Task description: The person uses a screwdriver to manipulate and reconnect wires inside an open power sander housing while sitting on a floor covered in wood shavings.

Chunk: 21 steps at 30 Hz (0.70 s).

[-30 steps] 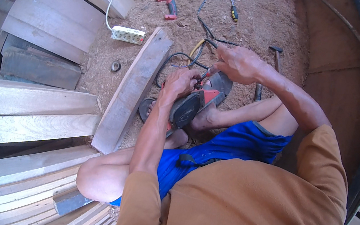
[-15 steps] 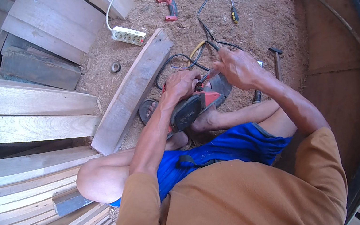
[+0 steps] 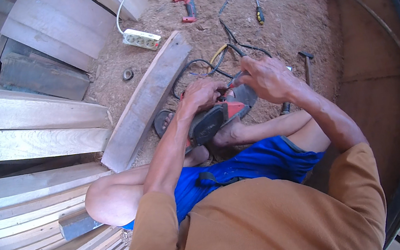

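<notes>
A red and black power tool (image 3: 208, 124), which looks like an electric planer, rests between my bare shins and sandalled feet. My left hand (image 3: 202, 93) is closed over its far side, with bent fingers at the exposed inner parts. Just right of it, my right hand (image 3: 268, 81) is closed with its fingertips pointing at the same spot. A slim greyish piece shows between the two hands; I cannot tell whether it is a tool tip or a wire. Beyond the right fingers, a thick dark piece (image 3: 236, 50) sticks out beside the looped black cable (image 3: 191, 64).
On the sawdust floor lie a red and black handle piece (image 3: 186, 9), a screwdriver (image 3: 258, 9), a hammer (image 3: 307, 65), a tape roll (image 3: 128, 74) and a white power strip (image 3: 141, 39). A wooden beam (image 3: 148, 99) lies left. Stacked planks (image 3: 29, 116) stand beyond it; a curved dark-rimmed panel (image 3: 374, 74) is right.
My right hand has shifted slightly beside the power tool, and the slim piece between the hands sits at a slightly different angle. My left hand stays on the tool.
</notes>
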Available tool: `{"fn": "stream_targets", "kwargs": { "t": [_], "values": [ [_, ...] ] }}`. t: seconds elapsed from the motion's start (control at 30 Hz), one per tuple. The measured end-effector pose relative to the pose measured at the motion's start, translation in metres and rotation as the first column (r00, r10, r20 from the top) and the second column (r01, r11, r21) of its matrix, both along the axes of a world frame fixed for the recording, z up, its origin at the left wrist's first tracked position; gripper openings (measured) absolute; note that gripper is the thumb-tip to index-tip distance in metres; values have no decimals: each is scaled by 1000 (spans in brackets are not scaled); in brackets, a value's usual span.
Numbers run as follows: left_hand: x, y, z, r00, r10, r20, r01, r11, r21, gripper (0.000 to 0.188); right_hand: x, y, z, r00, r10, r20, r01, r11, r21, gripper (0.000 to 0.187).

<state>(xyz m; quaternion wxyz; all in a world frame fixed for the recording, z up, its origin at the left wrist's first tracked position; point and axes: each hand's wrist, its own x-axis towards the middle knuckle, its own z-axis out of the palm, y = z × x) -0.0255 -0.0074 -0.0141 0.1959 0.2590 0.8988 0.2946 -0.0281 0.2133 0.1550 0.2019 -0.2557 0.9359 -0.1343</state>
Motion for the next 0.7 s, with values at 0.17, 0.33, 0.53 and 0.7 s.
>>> {"fn": "stream_targets", "kwargs": {
  "t": [0.17, 0.33, 0.53, 0.7],
  "values": [
    [0, 3, 8, 1000, 8, 19, -8, 1000, -21, 29, 10, -6, 5, 996, -91, -1, 90, 988, 125, 33],
    [-1, 4, 10, 998, -9, 57, 12, 999, -39, 29, 11, -4, 10, 994, 29, -102, -31, 999, -13, 30],
    [5, 9, 21, 1000, -5, 3, 5, 999, -33, 28, 6, 6, 6, 998, -19, 57, 19, 1000, -2, 29],
    [3, 7, 9, 1000, -24, 8, 24, 1000, -17, 27, 2, 9, 7, 970, -189, 153, 185, 982, 43, 30]
  ]
}}
